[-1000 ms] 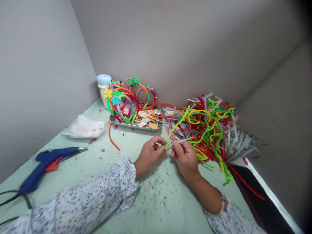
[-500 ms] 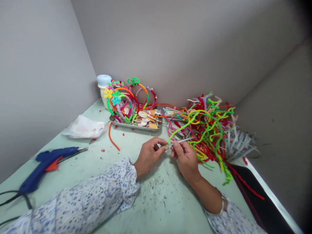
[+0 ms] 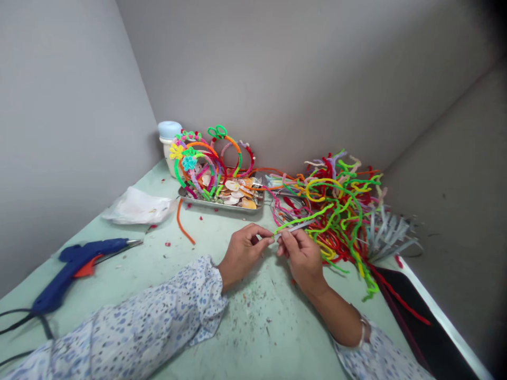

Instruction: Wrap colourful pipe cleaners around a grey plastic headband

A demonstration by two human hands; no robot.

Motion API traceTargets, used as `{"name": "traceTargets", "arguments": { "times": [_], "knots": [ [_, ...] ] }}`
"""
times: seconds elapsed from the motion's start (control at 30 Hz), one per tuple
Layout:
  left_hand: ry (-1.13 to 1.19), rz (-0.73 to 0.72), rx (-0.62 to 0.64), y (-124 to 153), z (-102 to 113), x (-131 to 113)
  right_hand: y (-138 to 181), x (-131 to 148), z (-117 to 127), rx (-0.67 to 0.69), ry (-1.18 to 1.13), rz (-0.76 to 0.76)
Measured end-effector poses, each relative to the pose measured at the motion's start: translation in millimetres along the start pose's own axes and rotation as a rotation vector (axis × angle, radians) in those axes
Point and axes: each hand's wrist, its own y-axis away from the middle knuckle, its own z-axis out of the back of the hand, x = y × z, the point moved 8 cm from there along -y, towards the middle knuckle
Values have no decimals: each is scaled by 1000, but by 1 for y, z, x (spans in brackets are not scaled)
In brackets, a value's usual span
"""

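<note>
The glue gun (image 3: 75,264) is lying far left of the tray (image 3: 222,206) and nearer the person, with its nozzle pointing toward the tray. The bag (image 3: 137,207) is lying just left of the tray. The jar (image 3: 168,138) is standing behind the tray's left end, near the wall. The orange stem (image 3: 182,221) is lying in front of the tray's left end; contact with the tray cannot be determined. The headbands (image 3: 206,158) are standing in the tray's left half, and the shells (image 3: 237,192) are filling its right half.

The left hand (image 3: 241,253) is resting in front of the tray's right end. Its thumb and forefinger are closing in a tight pinch on the near end of the green stem (image 3: 304,217). The right hand (image 3: 303,258) is working in front of and right of the tray, its fingertips nearly meeting those of the left hand. Its thumb and forefinger are pinching shut on the near end of the band (image 3: 297,227). The green stem is running from the pinch toward the pile (image 3: 340,195), lying along the band and just above it.

The pile is lying right of the tray, touching its right end. The strips (image 3: 388,235) are fanning out right of the pile, well apart from the tray. The black panel (image 3: 420,327) is lying farthest right of the tray, nearest the person.
</note>
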Motion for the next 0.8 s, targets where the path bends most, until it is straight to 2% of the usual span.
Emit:
{"name": "traceTargets", "arguments": {
  "times": [0.63,0.8],
  "knots": [
    [-2,-58,96,3,-7,-4,0,2,-1,13,40,25],
    [-4,-58,86,3,-7,-3,0,3,-1,12,51,29]
  ]
}}
